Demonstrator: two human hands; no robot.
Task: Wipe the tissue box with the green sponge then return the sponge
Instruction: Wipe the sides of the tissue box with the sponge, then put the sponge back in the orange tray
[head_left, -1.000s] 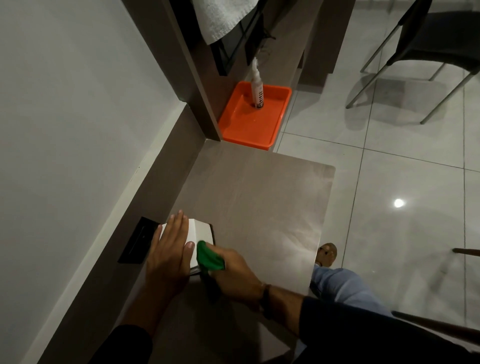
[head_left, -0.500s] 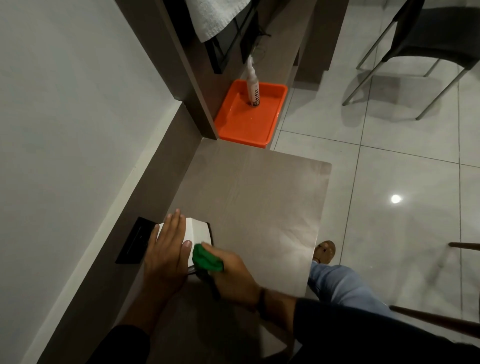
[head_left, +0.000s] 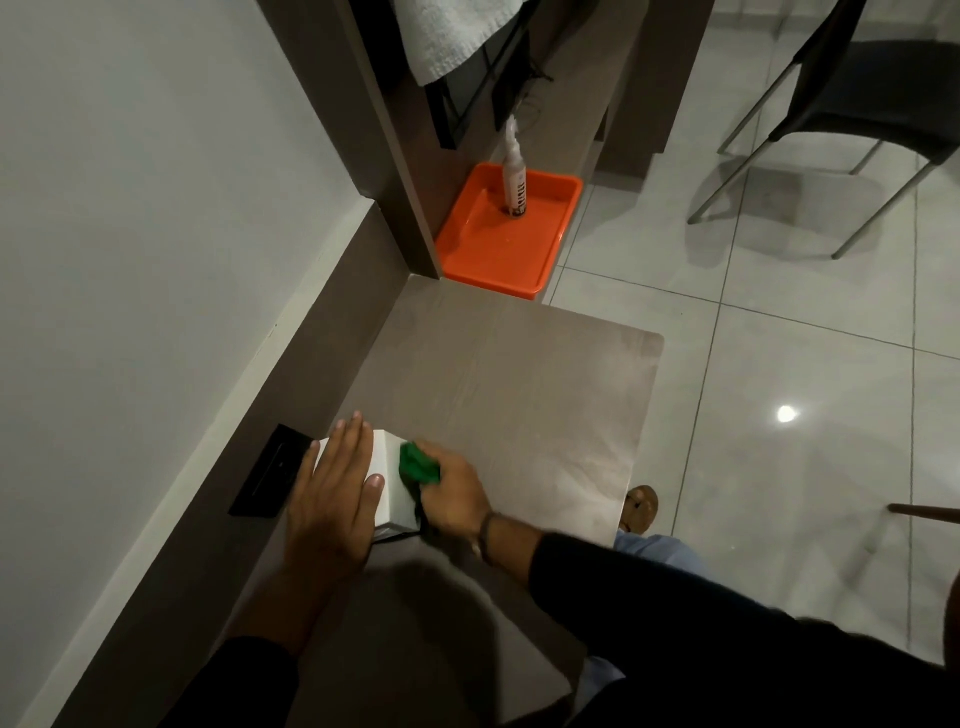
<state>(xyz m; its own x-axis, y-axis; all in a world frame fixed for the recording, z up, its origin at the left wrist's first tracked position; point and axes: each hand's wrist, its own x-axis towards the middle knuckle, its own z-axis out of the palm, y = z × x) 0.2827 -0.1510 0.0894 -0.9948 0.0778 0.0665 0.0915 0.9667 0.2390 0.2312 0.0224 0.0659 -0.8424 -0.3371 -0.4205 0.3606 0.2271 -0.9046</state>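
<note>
While the white tissue box (head_left: 390, 480) sits at the wall-side edge of the desk (head_left: 519, 395), the left hand (head_left: 332, 499) lies flat on its top, fingers spread, pinning it. The right hand (head_left: 454, 491), closed around the green sponge (head_left: 418, 465), presses it against the box's right side face. Beyond the far edge, an orange tray (head_left: 488, 249) holds a spray bottle (head_left: 515, 182); its label is unreadable.

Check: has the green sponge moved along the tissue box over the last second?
Yes. The green sponge has slid along the tissue box side toward its far corner, away from the person.
</note>
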